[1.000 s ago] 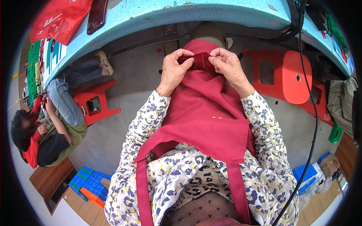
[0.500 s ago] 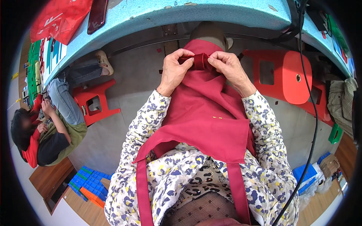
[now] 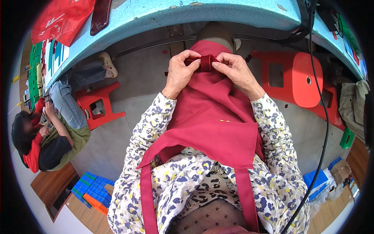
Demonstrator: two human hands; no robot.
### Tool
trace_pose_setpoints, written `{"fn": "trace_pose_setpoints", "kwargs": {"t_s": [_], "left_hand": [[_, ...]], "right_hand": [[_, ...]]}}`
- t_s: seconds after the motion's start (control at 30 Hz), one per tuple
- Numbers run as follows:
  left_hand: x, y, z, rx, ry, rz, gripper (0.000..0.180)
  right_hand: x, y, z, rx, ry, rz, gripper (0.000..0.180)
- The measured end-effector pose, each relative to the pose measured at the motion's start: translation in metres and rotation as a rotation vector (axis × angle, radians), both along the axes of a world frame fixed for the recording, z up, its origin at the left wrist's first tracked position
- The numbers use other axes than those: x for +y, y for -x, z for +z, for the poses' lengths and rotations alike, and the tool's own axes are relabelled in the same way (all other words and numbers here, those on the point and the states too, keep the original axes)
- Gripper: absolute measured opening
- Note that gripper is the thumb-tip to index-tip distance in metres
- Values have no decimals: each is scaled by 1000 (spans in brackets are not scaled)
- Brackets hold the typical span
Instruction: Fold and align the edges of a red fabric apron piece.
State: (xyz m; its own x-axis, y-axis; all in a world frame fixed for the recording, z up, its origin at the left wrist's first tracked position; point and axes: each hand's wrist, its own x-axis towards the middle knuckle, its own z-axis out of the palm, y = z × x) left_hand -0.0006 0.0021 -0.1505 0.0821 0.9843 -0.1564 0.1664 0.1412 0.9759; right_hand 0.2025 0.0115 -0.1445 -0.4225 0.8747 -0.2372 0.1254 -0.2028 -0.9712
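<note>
Above my lap, both hands pinch a dark red velvety ribbon bow with an upright loop at its middle. My left hand grips the left end between thumb and fingertips. My right hand pinches the right side, its thumb against the middle loop. Part of the ribbon is hidden behind the fingers. Beneath the hands, a crimson apron spreads over my lap and chest, in folds.
A light blue table edge curves ahead, bearing a dark phone and a red bag. Red stools stand left and right. At left sits another person. A black cable hangs at right.
My right thumb and fingers have shifted slightly left along the ribbon, and the middle loop looks a little narrower. The left hand stays almost still.
</note>
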Motion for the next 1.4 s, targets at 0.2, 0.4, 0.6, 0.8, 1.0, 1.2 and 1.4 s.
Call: {"fn": "trace_pose_setpoints", "kwargs": {"t_s": [0.2, 0.4, 0.6, 0.8, 1.0, 1.2, 1.4], "left_hand": [[-2, 0, -3, 3, -29, 14, 11], [-3, 1, -5, 14, -27, 10, 11], [-2, -1, -3, 33, -27, 3, 12], [1, -7, 0, 31, -24, 10, 12], [4, -12, 3, 10, -9, 7, 11], [6, -14, 2, 12, -3, 11, 11], [6, -15, 3, 25, -3, 18, 12]], "right_hand": [[-4, 3, -2, 48, 42, -145, 19], [-7, 4, -3, 205, 221, -163, 16], [-2, -2, -6, 243, 261, -98, 17], [-2, -4, 2, 290, 387, -137, 12], [5, -11, 12, 390, 432, -93, 11], [10, -16, 12, 202, 292, 15, 8], [9, -14, 4, 215, 233, -47, 8]]}}
